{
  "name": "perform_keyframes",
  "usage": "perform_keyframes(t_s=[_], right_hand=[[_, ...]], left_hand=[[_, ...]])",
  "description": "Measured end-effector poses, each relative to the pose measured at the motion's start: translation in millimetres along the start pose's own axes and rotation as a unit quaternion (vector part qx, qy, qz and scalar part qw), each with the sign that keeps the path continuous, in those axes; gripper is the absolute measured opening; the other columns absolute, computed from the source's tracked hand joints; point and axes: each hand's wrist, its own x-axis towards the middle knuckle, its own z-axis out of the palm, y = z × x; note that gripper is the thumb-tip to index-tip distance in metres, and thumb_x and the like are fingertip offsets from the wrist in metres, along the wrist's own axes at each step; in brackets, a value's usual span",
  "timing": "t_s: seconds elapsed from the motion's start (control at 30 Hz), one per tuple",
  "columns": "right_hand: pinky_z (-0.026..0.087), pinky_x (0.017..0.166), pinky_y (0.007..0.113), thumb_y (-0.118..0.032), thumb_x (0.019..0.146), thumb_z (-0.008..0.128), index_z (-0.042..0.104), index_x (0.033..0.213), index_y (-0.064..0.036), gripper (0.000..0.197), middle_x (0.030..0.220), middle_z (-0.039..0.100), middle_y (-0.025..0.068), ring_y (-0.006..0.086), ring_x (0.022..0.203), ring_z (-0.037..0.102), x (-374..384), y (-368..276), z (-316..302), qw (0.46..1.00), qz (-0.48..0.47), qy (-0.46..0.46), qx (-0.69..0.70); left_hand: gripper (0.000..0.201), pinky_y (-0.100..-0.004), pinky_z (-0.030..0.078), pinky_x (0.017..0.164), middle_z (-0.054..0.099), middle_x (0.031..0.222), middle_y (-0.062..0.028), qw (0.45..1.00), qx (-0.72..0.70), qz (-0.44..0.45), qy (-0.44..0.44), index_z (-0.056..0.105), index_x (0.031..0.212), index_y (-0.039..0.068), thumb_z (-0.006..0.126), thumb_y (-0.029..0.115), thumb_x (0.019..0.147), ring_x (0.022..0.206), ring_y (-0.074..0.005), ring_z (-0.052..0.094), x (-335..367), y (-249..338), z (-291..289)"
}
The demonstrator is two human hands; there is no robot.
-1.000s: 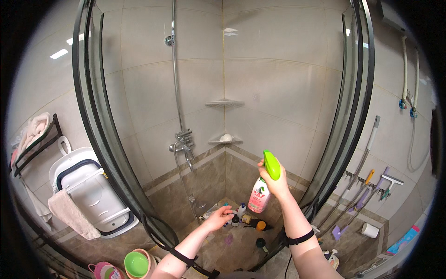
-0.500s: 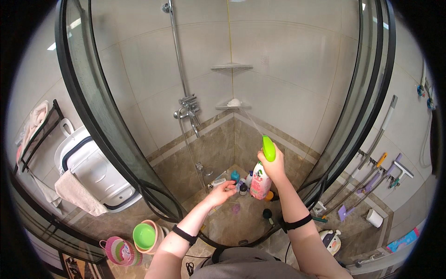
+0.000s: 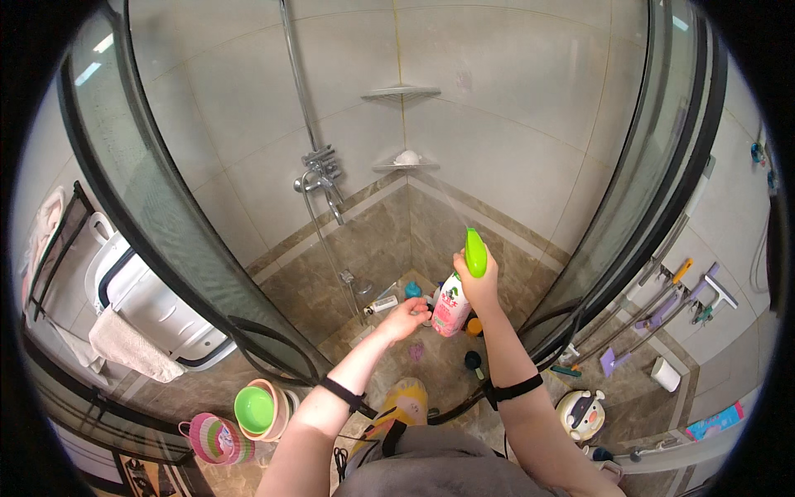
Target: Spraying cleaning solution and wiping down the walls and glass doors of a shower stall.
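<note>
Right hand (image 3: 480,286) raised out in front, forearm coming up from lower edge with a black band near the elbow, fingers wrapped tight round the neck of a spray bottle (image 3: 457,290): white body with pink label, bright green trigger head on top, held roughly upright over the shower floor (image 3: 373,248), nozzle facing the far tiled corner. A faint spray line shows in the air from the nozzle toward the lower corner shelf (image 3: 406,163). Left hand (image 3: 403,319) stretched forward lower down, just beside the bottle base but not clearly touching it; fingers loosely curled, holding nothing that shows, whether it grips anything small cannot be told. Left forearm also has a black band. Under and behind the hands, several small bottles and tubs (image 3: 411,290) sit on the brown shower floor, partly hidden by the bottle and right hand. Shower hose and mixer tap (image 3: 319,178) on the left wall, upper corner shelf (image 3: 402,92) above the lower one. Curved glass door frames (image 3: 166,240) flank both arms, opening between them. Outside on the left: white bin (image 3: 141,298) with towel (image 3: 132,348), stacked green and pink basins (image 3: 257,410), pink woven basket (image 3: 217,437). On the right: mops and squeegee (image 3: 671,302) leaning on wall, toilet roll (image 3: 665,374), small cow-pattern stool (image 3: 581,414).
</note>
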Motion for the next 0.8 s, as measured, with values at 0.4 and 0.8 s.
perform_keyframes(t_s=[0.4,0.8], right_hand=[[0.046,0.069,0.033,-0.013,0.072,0.069,0.051,0.105,-0.0037,0.038,0.083,0.06,0.0116,0.0243,0.077,0.06,50,69,24,0.992,0.039,0.031,-0.118],[0.046,0.07,0.027,-0.004,0.071,0.065,0.054,0.106,-0.0045,0.037,0.09,0.061,0.007,0.0129,0.076,0.058,127,93,71,0.973,0.156,-0.114,-0.125]], left_hand=[[0.05,-0.0328,0.047,0.072,0.058,0.105,-0.005,0.998,0.013,-0.053,0.009,0.046,0.125,0.006,0.062,0.027,0.082,0.09,-0.0157,0.055,185,-20,-81],[0.052,-0.0396,0.041,0.092,0.054,0.116,-0.0231,0.953,0.207,0.036,0.219,0.051,0.119,-0.001,0.061,0.03,0.078,0.111,-0.0344,0.051,414,-2,-230]])
